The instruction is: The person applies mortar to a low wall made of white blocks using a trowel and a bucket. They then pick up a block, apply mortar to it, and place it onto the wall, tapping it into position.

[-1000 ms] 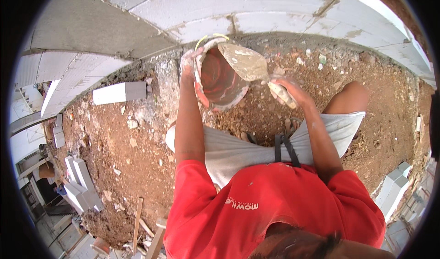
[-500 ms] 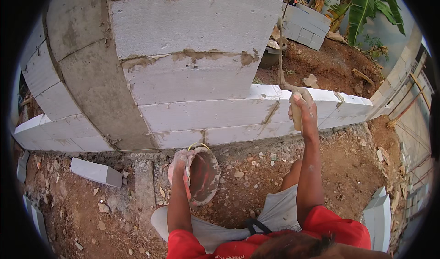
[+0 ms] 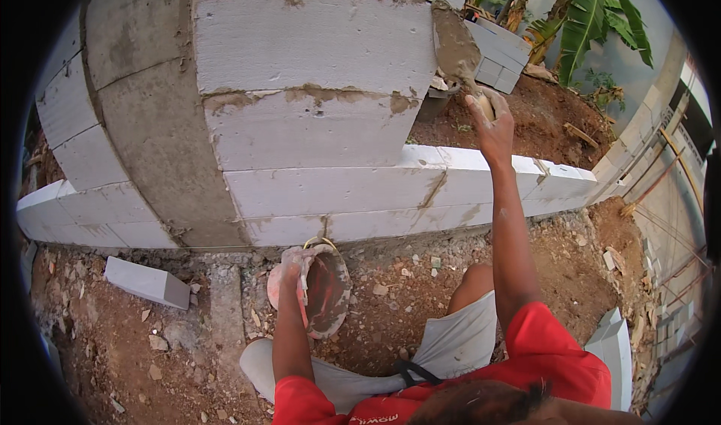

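Note:
My right hand (image 3: 493, 124) is closed around the handle of a trowel (image 3: 453, 40). The trowel's mortar-coated blade points up and away, against the right end of the raised white block courses (image 3: 308, 45). My left hand (image 3: 297, 263) grips the rim of a reddish bucket (image 3: 328, 290), which is tilted toward the right. Mortar smears coat the bucket's inside, and its yellow handle stands up at the far rim. Behind the bucket runs the low white block course (image 3: 338, 192), with grey mortar in its joints.
A loose block (image 3: 146, 281) lies on the stony soil at left. More blocks (image 3: 612, 353) stand at the near right. A grey concrete column (image 3: 154, 124) rises within the wall. Beyond the wall are red earth (image 3: 548, 117), stacked blocks (image 3: 496, 53) and a banana plant (image 3: 582, 30).
My right hand has moved up and away with the trowel, whose blade has turned from edge-on to flat-side toward me. My left hand keeps its hold on the bucket.

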`<action>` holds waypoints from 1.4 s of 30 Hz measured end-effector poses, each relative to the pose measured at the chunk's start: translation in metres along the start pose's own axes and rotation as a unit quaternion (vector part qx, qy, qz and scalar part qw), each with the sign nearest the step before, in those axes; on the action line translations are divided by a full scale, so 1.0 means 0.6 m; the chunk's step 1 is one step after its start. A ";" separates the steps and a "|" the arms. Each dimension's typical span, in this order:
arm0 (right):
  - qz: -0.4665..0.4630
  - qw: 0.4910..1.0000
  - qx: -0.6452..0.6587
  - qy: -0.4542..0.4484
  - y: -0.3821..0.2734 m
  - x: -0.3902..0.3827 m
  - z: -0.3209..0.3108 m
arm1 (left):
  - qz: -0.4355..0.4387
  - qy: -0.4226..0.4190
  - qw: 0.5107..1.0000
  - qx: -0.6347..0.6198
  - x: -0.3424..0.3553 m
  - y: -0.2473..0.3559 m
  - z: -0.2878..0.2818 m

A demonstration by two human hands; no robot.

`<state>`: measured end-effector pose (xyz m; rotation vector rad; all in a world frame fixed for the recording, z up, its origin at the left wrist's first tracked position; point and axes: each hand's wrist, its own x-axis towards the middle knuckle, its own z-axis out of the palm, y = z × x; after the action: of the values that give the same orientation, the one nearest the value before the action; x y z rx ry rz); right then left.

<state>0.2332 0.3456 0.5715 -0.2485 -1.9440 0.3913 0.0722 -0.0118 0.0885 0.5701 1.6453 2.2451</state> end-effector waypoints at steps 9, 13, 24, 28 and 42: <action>0.025 1.000 0.011 -0.013 0.004 -0.011 0.009 | -0.025 -0.021 0.999 -0.019 0.008 -0.024 -0.010; 0.098 0.993 -0.014 -0.058 0.019 -0.044 -0.015 | -0.079 0.020 0.996 -0.048 0.006 -0.009 0.032; 0.200 0.958 0.195 -0.070 -0.037 -0.027 -0.055 | -0.013 -0.032 0.983 0.179 0.010 -0.014 0.002; 0.225 0.945 0.203 -0.123 -0.056 -0.012 -0.042 | -0.079 0.014 0.997 -0.011 -0.009 0.002 0.026; 0.057 0.997 0.022 -0.049 -0.048 0.007 -0.034 | -0.110 0.036 0.992 -0.059 0.007 -0.007 0.021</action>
<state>0.2503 0.3237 0.5933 -0.3190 -2.0212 0.5293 0.0746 0.0023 0.0887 0.2663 1.5139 2.2040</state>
